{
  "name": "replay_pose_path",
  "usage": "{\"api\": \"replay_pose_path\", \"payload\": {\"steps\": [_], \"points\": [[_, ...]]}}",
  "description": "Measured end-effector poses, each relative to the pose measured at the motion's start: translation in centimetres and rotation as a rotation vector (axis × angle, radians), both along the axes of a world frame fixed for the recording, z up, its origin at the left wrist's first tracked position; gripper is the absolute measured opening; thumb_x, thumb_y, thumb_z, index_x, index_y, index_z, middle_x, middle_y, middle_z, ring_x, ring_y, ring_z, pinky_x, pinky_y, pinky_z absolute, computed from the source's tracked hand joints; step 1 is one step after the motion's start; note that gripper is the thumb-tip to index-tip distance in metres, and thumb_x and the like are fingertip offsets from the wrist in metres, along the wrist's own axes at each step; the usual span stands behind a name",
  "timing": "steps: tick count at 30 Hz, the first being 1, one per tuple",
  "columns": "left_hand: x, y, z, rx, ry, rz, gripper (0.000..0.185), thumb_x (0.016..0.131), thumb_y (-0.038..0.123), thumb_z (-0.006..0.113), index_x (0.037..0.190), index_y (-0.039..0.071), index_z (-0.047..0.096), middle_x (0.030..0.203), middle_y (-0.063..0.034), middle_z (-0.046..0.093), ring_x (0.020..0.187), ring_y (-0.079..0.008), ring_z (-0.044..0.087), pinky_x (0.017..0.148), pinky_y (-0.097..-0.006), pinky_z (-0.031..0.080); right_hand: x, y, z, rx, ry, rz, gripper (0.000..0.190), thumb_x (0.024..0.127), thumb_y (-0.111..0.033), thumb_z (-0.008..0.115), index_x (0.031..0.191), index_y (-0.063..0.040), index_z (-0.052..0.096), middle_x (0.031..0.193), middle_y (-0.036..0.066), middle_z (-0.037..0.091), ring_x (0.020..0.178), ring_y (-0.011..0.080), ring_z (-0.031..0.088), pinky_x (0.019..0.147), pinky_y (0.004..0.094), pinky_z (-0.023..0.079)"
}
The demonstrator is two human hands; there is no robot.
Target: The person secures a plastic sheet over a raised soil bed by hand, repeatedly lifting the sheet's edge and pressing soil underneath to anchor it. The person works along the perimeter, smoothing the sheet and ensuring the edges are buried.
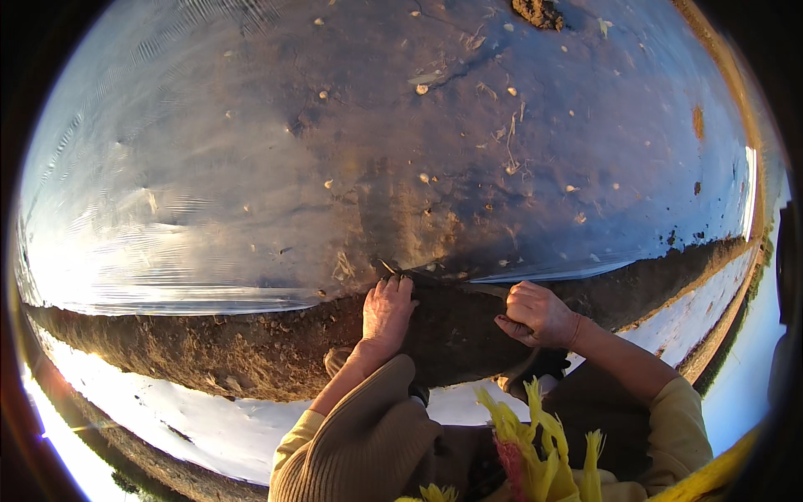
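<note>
Clear plastic film (389, 157) covers a wide bed of soil in front of me, its near edge lying along a strip of bare soil (251, 351). My left hand (388, 312) reaches to that edge, fingertips down at the film and soil beside a thin pale stalk (388, 267). To the right, my right hand (536, 314) is closed in a fist on a thin strip (486, 288) that runs left along the film's edge; whether it is film or a tool cannot be told. The left fingertips are partly hidden.
Small pale bulbs (421, 90) and dry plant scraps dot the film. A clod of soil (538, 12) sits at the top. My shoes (517, 384) stand by the soil strip, with another sheet of film (188, 420) behind. Yellow fringe (546, 439) hangs low in view.
</note>
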State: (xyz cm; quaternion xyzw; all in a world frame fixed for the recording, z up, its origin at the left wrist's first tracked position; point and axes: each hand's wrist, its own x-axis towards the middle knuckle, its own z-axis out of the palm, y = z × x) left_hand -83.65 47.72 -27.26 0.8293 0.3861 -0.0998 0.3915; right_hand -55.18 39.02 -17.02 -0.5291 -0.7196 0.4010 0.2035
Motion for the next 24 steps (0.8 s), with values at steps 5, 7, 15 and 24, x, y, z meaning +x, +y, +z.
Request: {"api": "replay_pose_path", "payload": {"steps": [5, 7, 15, 24], "points": [[0.7, -0.5, 0.6, -0.059, 0.032, 0.003, 0.034, 0.084, 0.024, 0.079, 0.104, 0.006, 0.058, 0.103, -0.0144, 0.064, 0.101, -0.0354, 0.062, 0.087, -0.0477, 0.051, 2.3, -0.6, -1.8, -0.049, -0.031, 0.056, 0.03, 0.09, -0.012, 0.077, 0.072, -0.007, 0.053, 0.073, 0.006, 0.055, 0.071, 0.0257, 0.059, 0.069, 0.0382, 0.049], [1.5, -1.2, 0.9, -0.135, -0.017, -0.022, 0.034, 0.086, 0.025, 0.078, 0.105, 0.005, 0.059, 0.104, -0.0152, 0.064, 0.101, -0.0365, 0.062, 0.087, -0.0479, 0.051, 2.2, -0.4, -3.1, -0.102, -0.037, -0.042, 0.03, 0.09, -0.013, 0.077, 0.073, -0.007, 0.053, 0.073, 0.006, 0.055, 0.071, 0.0257, 0.058, 0.069, 0.0382, 0.049], [2.8, -2.0, 0.0, -0.171, 0.014, -0.04, 0.032, 0.089, 0.024, 0.075, 0.109, 0.005, 0.06, 0.109, -0.0163, 0.065, 0.105, -0.0368, 0.062, 0.087, -0.0487, 0.052, 5.0, 0.7, 1.5, -0.175, -0.091, 0.032, 0.029, 0.094, -0.017, 0.075, 0.075, -0.008, 0.055, 0.072, 0.006, 0.056, 0.071, 0.0261, 0.059, 0.07, 0.0386, 0.049], [0.4, 7.4, 6.8, -0.435, 0.124, -0.429, 0.032, 0.094, 0.026, 0.067, 0.111, 0.002, 0.057, 0.107, -0.0216, 0.063, 0.107, -0.042, 0.061, 0.09, -0.0517, 0.052, 9.6, -0.1, 1.6, -0.243, 0.006, 0.087, 0.028, 0.095, -0.017, 0.074, 0.077, -0.008, 0.054, 0.072, 0.008, 0.054, 0.073, 0.0295, 0.058, 0.07, 0.0412, 0.047]]}}
